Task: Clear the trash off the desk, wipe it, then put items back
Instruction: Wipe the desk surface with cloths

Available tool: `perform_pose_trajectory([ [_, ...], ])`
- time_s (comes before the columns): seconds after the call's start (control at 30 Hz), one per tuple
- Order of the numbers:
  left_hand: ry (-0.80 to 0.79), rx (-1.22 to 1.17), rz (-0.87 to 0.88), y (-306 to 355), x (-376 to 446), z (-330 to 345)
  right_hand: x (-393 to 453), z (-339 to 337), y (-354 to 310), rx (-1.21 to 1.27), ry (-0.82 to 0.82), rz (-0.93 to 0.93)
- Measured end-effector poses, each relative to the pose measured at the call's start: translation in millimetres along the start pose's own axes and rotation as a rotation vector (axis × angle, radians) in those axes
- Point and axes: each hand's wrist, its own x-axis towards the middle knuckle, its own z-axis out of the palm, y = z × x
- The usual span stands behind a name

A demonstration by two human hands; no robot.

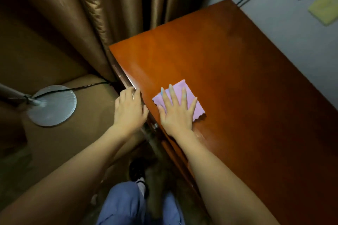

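Fingers of the right hand lie straight and spread, pressing a small pink scalloped-edge cloth flat on the glossy reddish-brown wooden bench, near its left edge. Just beside it, the left hand curls over that edge, its fingertips hooked on the rim, seemingly to brace. No trash or other items show on the visible bench top, so the clearing looks done and the wiping is the step in hand; pale smears near the cloth suggest part of the surface has been gone over. Putting items back appears not yet done, and those items are nowhere in view. The bench's near right part is cut off by the frame, and dim light hides the floor detail under the forearms.
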Motion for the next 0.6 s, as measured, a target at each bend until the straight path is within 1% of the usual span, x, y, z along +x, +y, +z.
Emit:
perform_pose_trajectory([
  [0.07,-0.005,0.037,0.055,19,-21,8,-33,6,21,-0.005,-0.014,0.037],
  [0.23,-0.037,0.083,0.192,76,-93,33,-128,21,75,0.036,0.019,0.142],
  [0.47,-0.127,0.192,0.344,160,-223,74,-277,49,162,0.107,0.056,0.335],
  [0.6,-0.176,0.234,0.453,213,-288,99,-366,65,208,0.165,0.061,0.483],
])
